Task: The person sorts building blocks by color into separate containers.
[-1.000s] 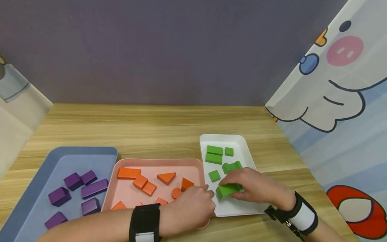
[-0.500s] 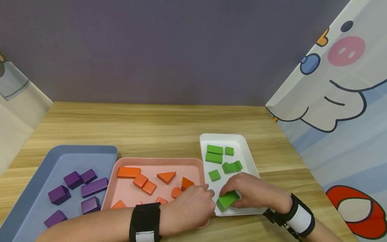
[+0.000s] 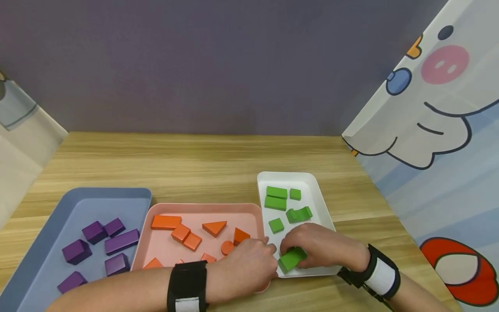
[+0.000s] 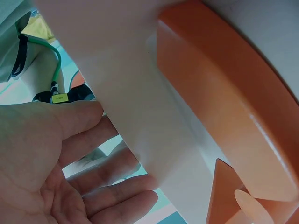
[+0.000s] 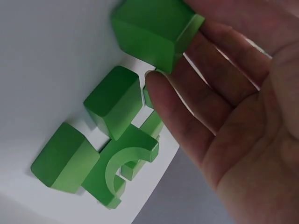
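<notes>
At the near end of the white tray (image 3: 319, 197), my right hand (image 3: 321, 245) holds a green block (image 3: 292, 259) between thumb and fingers. The right wrist view has that green block (image 5: 156, 35) beside the fingers. Further up the tray lie a green arch block (image 3: 299, 215), a green cube (image 3: 276, 225) and several other green blocks. My left hand (image 3: 245, 264) rests at the near right corner of the pink tray (image 3: 226, 209), by the white tray's left side. Its fingers (image 4: 117, 170) are loosely extended at the tray's edge, near an orange block (image 4: 224, 102).
Orange blocks (image 3: 166, 222) of several shapes lie in the pink tray, partly hidden by my left arm. A blue tray (image 3: 109, 193) with purple blocks (image 3: 121, 242) stands at the left. Behind the wooden table (image 3: 202, 164) rises a dark panel (image 3: 202, 65).
My right hand has drawn slightly toward me with the green block, which has turned a little. The arch block behind it has come into full view. My left hand has stayed in place.
</notes>
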`<state>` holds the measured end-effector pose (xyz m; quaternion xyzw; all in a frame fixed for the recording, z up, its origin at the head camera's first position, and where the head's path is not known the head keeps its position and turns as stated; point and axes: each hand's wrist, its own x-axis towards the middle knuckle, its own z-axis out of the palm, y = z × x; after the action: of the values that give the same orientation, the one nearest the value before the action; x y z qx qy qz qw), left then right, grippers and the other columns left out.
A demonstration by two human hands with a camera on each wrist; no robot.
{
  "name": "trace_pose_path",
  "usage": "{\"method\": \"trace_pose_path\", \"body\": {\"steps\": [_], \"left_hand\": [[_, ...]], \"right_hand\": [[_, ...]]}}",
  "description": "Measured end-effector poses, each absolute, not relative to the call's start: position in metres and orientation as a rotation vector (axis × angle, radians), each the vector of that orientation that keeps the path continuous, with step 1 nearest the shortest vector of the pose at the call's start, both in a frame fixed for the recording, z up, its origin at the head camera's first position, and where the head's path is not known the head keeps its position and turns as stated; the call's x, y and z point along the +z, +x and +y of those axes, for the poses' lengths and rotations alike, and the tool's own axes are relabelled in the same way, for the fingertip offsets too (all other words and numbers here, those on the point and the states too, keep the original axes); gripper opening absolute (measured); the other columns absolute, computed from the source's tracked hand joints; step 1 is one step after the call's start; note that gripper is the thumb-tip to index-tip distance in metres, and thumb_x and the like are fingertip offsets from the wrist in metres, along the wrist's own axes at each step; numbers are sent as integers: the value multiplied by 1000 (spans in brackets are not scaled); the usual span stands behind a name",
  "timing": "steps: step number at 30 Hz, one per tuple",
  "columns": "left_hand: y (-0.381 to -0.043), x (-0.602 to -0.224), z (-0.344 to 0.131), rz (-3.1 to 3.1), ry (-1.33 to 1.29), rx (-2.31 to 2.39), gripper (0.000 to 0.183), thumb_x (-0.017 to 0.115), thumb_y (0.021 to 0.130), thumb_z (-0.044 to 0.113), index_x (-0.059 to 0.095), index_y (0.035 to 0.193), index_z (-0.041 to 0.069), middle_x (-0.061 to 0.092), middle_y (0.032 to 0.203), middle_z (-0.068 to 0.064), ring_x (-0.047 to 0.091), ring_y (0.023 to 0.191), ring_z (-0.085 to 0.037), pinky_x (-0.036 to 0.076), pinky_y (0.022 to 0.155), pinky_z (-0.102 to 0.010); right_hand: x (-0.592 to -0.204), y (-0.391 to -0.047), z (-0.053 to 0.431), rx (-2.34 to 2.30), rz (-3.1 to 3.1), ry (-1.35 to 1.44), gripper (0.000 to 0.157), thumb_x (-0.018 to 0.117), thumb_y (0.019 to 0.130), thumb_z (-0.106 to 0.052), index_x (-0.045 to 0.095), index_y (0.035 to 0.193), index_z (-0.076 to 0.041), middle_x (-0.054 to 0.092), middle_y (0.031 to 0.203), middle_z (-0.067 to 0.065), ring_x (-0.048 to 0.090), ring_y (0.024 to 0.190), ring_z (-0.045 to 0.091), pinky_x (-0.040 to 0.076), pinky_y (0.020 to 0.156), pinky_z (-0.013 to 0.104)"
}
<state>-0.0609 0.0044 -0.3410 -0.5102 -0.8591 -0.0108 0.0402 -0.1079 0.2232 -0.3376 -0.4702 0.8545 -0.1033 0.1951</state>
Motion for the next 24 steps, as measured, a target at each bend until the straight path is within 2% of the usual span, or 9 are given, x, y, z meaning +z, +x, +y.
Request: {"method": "trace_pose_path", "body": {"steps": [11,19,24], "left_hand": [[-62,-341,4,-2603,-1569,-19,9,69,84,31,76,84,26,62,72,8,50,63,-3,40,52,-15],[-62,-341,6,-2604,-1568,-48,11,68,85,31,76,84,24,61,72,7,49,62,-4,40,53,-15],[-61,-339,2,-2587,-1548,-6,11,69,83,32,76,82,23,61,73,7,49,64,-5,41,55,-16]], "right_hand": [[-342,-106,219,-230,2415,-1326,30,84,66,-19,66,89,-27,56,81,-22,49,75,-6,44,72,16],[-340,-105,222,-253,2414,-1298,32,85,66,-21,67,92,-27,59,84,-21,51,78,-5,46,73,18],[-338,-108,221,-243,2415,-1270,38,87,66,-26,68,99,-26,63,92,-20,54,85,-4,48,80,21]]}}
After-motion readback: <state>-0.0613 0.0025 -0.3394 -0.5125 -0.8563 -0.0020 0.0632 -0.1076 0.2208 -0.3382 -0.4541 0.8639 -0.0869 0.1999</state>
